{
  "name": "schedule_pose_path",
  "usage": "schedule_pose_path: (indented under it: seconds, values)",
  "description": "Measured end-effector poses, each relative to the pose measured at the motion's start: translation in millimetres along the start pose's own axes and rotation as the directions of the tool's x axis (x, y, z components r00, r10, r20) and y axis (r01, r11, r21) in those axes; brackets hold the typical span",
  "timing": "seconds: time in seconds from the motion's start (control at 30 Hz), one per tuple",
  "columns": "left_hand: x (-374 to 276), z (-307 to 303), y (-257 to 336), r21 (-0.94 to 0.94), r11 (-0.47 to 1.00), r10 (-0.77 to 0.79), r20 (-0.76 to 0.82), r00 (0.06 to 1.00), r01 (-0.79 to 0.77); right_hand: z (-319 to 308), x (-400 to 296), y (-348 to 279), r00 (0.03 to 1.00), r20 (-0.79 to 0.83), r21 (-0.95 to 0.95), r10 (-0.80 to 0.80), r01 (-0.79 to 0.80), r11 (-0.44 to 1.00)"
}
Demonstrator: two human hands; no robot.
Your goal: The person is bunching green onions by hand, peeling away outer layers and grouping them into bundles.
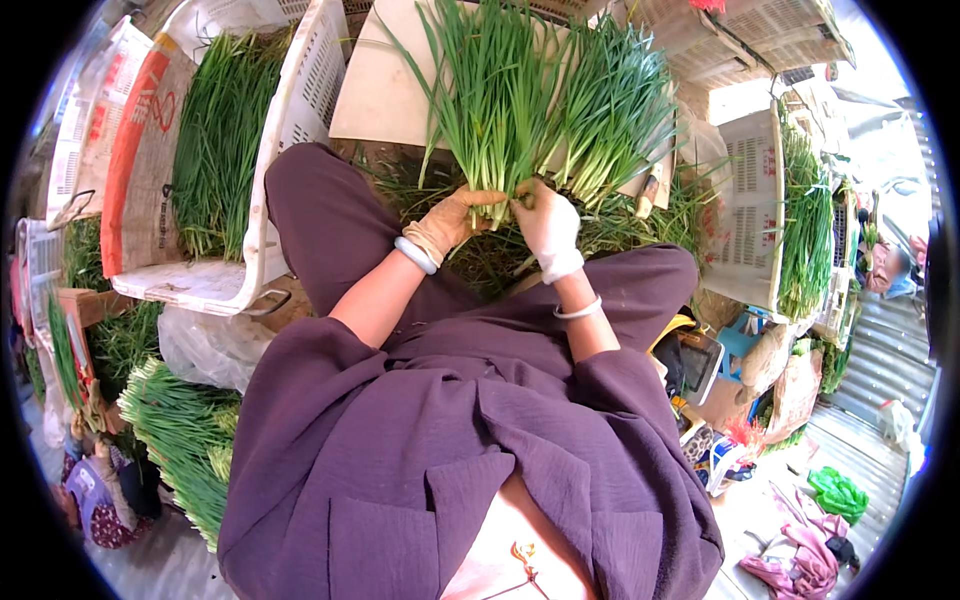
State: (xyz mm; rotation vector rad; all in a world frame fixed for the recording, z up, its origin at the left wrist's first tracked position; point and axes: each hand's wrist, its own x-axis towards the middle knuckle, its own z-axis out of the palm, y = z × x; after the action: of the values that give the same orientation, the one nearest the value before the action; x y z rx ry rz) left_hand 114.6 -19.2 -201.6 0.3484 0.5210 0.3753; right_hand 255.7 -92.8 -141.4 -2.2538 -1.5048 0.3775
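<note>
My left hand [448, 219], in a stained tan glove, is closed round the pale stem ends of a bunch of green leafy stalks [495, 105], which look like garlic chives. Beside it my right hand [550, 227], in a white glove, has its fingers bent at the lower ends of the stalks; whether it pinches one is hidden. A second pile of stalks [615, 112] lies just right of the bunch on a pale board [382, 90]. The handle of a knife-like tool [648, 193] rests at the board's right edge.
Loose trimmings [487, 266] lie between my knees. A white plastic crate [270, 195] with stalks stands at left, another crate [750, 210] at right. Tied greens [180, 435] are stacked at lower left. A person [105, 491] sits at far left, another person [889, 266] at far right.
</note>
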Motion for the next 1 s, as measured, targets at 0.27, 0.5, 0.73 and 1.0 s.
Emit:
schedule_pose_path:
  seconds: [0.27,0.5,0.73,1.0]
  values:
    - [-4,7,8,-0.084,0.996,-0.026,-0.022,0.999,0.024,-36,16,28,0.987,0.123,0.874,0.101,-0.156,0.46]
    - [7,-11,7,-0.252,0.962,-0.078,0.106,0.991,0.103,63,-32,74,0.8,0.591,0.566,0.109,-0.507,0.651]
    - [-14,-2,14,0.053,0.996,0.079,-0.097,0.992,-0.074,106,16,52,0.754,0.639,0.763,0.152,-0.646,0.0]
    - [-7,-6,4,0.334,0.919,0.282,-0.193,0.94,-0.207,4,49,-2,0.962,-0.267,0.497,0.053,0.091,0.863]
